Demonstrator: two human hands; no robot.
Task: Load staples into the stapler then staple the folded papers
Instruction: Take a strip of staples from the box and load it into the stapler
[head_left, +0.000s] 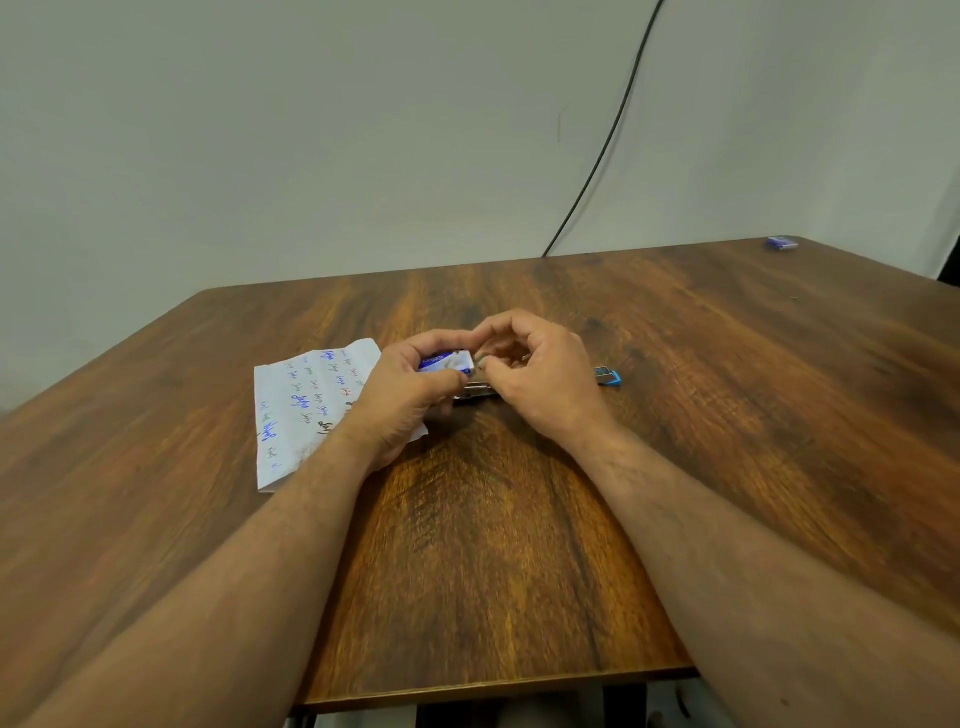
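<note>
Left hand (402, 400) closed round a small blue-and-white box (445, 361), held over folded paper (306, 405) on the bench (493, 545). Right hand (540, 374) pinched at the box's end, just above the stapler (605, 375). Second blue box (783, 242) at the far right corner. Black cable (608, 140) down the wall.

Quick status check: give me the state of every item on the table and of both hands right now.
Staple box: off the table, gripped in the left hand.
Right hand: fingertips pinched at the box's end; whether they hold staples is unclear.
Stapler: lying on the table, mostly hidden behind the hands; open or closed unclear.
Folded paper: flat on the table, under the left hand, unstapled as far as visible.
Second small blue box: untouched at the far right corner.
</note>
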